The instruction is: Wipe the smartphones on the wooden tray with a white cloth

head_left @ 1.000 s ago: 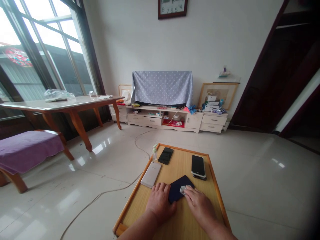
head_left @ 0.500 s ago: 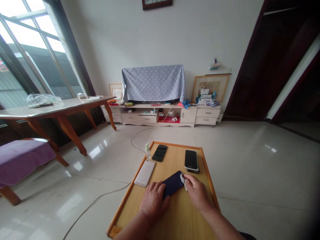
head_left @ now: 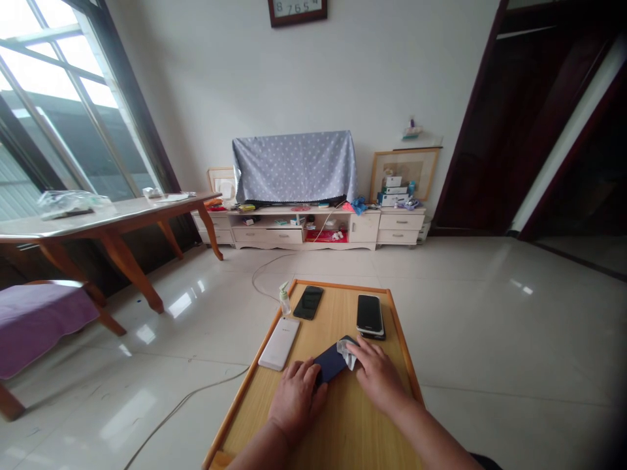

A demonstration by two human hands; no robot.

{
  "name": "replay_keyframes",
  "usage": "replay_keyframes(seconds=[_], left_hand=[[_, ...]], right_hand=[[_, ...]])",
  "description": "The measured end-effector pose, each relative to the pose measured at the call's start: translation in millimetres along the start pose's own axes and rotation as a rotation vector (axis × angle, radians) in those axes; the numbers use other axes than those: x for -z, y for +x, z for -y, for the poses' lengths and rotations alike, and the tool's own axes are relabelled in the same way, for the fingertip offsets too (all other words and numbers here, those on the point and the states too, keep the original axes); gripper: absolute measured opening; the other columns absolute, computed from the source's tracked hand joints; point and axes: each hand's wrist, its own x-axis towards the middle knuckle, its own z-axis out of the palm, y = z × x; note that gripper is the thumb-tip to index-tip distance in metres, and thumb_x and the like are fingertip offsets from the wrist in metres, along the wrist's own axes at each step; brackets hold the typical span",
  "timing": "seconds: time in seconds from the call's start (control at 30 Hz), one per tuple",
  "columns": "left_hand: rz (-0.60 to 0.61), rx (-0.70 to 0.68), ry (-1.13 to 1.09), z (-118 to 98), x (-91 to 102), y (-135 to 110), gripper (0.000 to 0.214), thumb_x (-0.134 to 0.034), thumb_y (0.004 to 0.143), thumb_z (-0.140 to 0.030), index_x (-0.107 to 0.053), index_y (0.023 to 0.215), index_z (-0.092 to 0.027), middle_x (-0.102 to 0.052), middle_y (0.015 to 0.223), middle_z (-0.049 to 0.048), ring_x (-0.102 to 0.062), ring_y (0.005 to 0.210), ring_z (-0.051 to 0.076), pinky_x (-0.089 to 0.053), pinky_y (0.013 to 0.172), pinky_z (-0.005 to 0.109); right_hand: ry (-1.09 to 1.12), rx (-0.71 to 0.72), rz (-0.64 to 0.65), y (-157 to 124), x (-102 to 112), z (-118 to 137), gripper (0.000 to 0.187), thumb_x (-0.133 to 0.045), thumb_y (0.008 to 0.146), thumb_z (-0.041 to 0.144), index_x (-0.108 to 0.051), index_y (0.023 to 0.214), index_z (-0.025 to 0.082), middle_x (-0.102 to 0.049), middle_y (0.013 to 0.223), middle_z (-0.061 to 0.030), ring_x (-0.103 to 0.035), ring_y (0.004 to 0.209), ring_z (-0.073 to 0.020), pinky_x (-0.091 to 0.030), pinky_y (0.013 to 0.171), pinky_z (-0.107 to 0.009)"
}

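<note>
I work from a single feed: a camera worn on the person's head, facing forward and down over the counter (head_left: 353,431). That counter lies at 6 o'clock, close in, its near end cut by the bottom edge. I look on the left grip (head_left: 294,397) at 6 and the right grip (head_left: 379,375) at 5 from above and behind, forearms (head_left: 267,440) rising from below. The view is wide: well past the counter it faces the cabinet (head_left: 279,236), with the window (head_left: 63,85) at 10, the dark door (head_left: 529,143) at 2, and the wall clock (head_left: 298,9) cropped at 12.
</note>
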Motion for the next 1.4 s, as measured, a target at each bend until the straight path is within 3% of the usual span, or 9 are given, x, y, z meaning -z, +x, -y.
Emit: replay_keyframes(seconds=[0.23,0.37,0.57,0.73,0.9,1.03,1.13,1.23,1.4], left_hand=[[-0.027,-0.004,-0.025,2,0.4,1,0.028,-0.052,0.096,-0.034,-0.061,0.121,-0.025,-0.068,0.126,0.0076,-0.063,0.108,0.026,-0.056,0.095,0.047],[-0.054,0.027,-0.065,3,3.1,1,0.027,-0.045,0.100,-0.035,-0.060,0.121,-0.024,-0.072,0.116,0.0065,-0.065,0.104,0.024,-0.057,0.092,0.044],[-0.157,0.115,-0.134,7,4.1,-2,0.029,-0.040,0.102,-0.037,-0.062,0.117,-0.025,-0.074,0.102,0.0063,-0.069,0.097,0.022,-0.058,0.086,0.037],[-0.157,0.205,-0.157,10,-3.2,-4,0.039,-0.045,0.100,-0.045,-0.056,0.129,-0.023,-0.073,0.113,0.0097,-0.069,0.104,0.024,-0.058,0.091,0.039],[-0.102,0.201,-0.114,10,-6.8,-6,0.067,-0.059,0.088,-0.063,-0.049,0.139,-0.020,-0.069,0.123,0.0133,-0.065,0.115,0.030,-0.055,0.098,0.048],[-0.113,0.085,-0.081,9,-1.2,-5,0.096,-0.067,0.071,-0.078,-0.046,0.144,-0.021,-0.057,0.141,0.0177,-0.055,0.128,0.037,-0.049,0.104,0.054],[-0.039,0.067,-0.078,7,1.4,-3,0.100,-0.070,0.064,-0.080,-0.048,0.144,-0.022,-0.058,0.138,0.0169,-0.056,0.125,0.038,-0.046,0.105,0.056],[0.042,0.092,-0.067,5,-0.2,-3,0.098,-0.079,0.059,-0.071,-0.052,0.140,-0.023,-0.064,0.127,0.0143,-0.059,0.118,0.037,-0.045,0.105,0.057],[0.027,0.107,-0.065,0,-2.0,-3,0.085,-0.083,0.056,-0.053,-0.057,0.131,-0.022,-0.065,0.116,0.0119,-0.059,0.110,0.034,-0.047,0.102,0.052]], right_hand=[[0.021,0.099,-0.047,10,-5,-1,0.042,-0.050,0.091,0.014,-0.065,0.127,0.027,-0.062,0.138,-0.0079,-0.054,0.129,-0.0260,-0.043,0.108,-0.044],[0.130,0.128,-0.033,14,13,7,0.033,-0.052,0.092,0.016,-0.066,0.119,0.029,-0.069,0.122,-0.0048,-0.061,0.116,-0.0229,-0.046,0.102,-0.040],[0.325,0.024,0.062,14,39,21,0.010,-0.064,0.088,0.031,-0.068,0.096,0.027,-0.070,0.100,-0.0017,-0.063,0.099,-0.0222,-0.048,0.088,-0.034],[0.803,-0.186,0.195,10,36,31,0.021,-0.065,0.088,0.042,-0.067,0.098,0.023,-0.072,0.094,-0.0017,-0.066,0.088,-0.0212,-0.050,0.081,-0.033],[1.256,-0.400,0.276,8,28,41,0.037,-0.067,0.087,0.052,-0.065,0.108,0.021,-0.073,0.101,-0.0045,-0.068,0.096,-0.0251,-0.052,0.086,-0.038],[1.327,-0.492,0.286,10,26,43,0.044,-0.070,0.084,0.056,-0.066,0.110,0.020,-0.074,0.101,-0.0064,-0.070,0.092,-0.0256,-0.053,0.083,-0.038],[1.312,-0.521,0.290,11,25,42,0.048,-0.071,0.082,0.058,-0.067,0.110,0.020,-0.075,0.099,-0.0071,-0.071,0.088,-0.0252,-0.054,0.079,-0.037],[1.281,-0.540,0.301,12,23,41,0.051,-0.073,0.079,0.059,-0.067,0.110,0.020,-0.075,0.094,-0.0065,-0.071,0.083,-0.0245,-0.054,0.076,-0.037],[1.302,-0.549,0.268,11,18,45,0.049,-0.075,0.077,0.057,-0.067,0.110,0.021,-0.074,0.087,-0.0037,-0.069,0.080,-0.0236,-0.054,0.077,-0.037]])
